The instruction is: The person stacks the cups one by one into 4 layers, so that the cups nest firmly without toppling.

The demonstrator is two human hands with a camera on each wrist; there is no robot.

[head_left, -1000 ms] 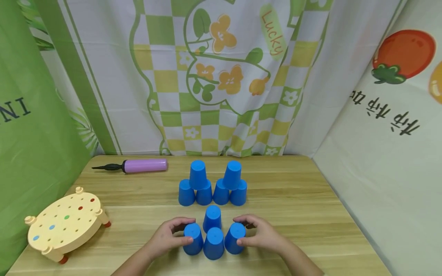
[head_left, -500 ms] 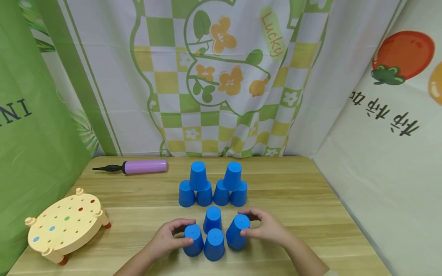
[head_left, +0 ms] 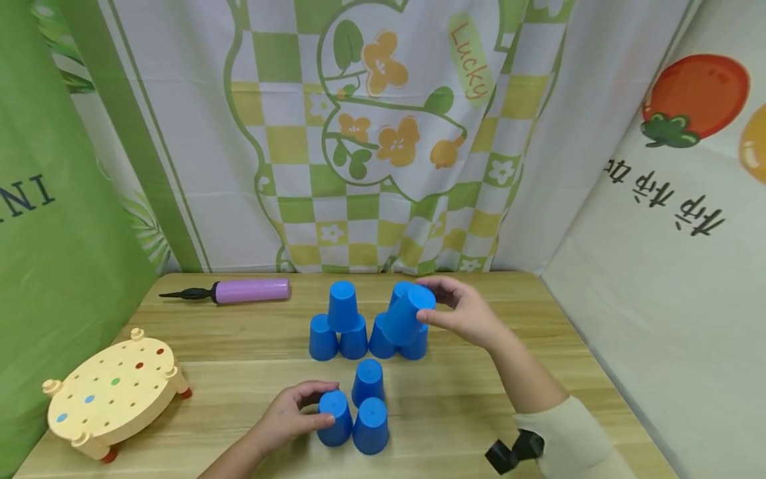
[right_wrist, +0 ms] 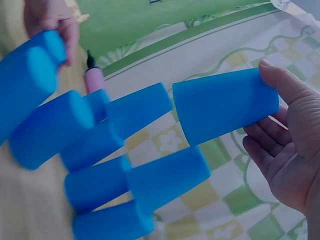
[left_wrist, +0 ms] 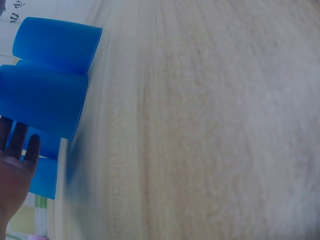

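Note:
My right hand holds a tilted blue cup by its narrow end, between thumb and fingers. In the right wrist view this cup hangs in the air. Behind it in the head view, a blue cup stands on two others and is partly hidden. To its left a similar cup rests upside down across two cups. Nearer the front, the left hand grips an upside-down blue cup that stands on the table. Two more cups stand beside it, a front one and one behind.
On the wooden table, a purple hand pump with a black nozzle lies at the back left. A cream-coloured round board with pegs and coloured dots stands at the left. Printed curtains hang behind the table.
My right hand has lifted the right front cup and carried it away from me, up to the right-hand stack. The left hand has stayed at its cup.

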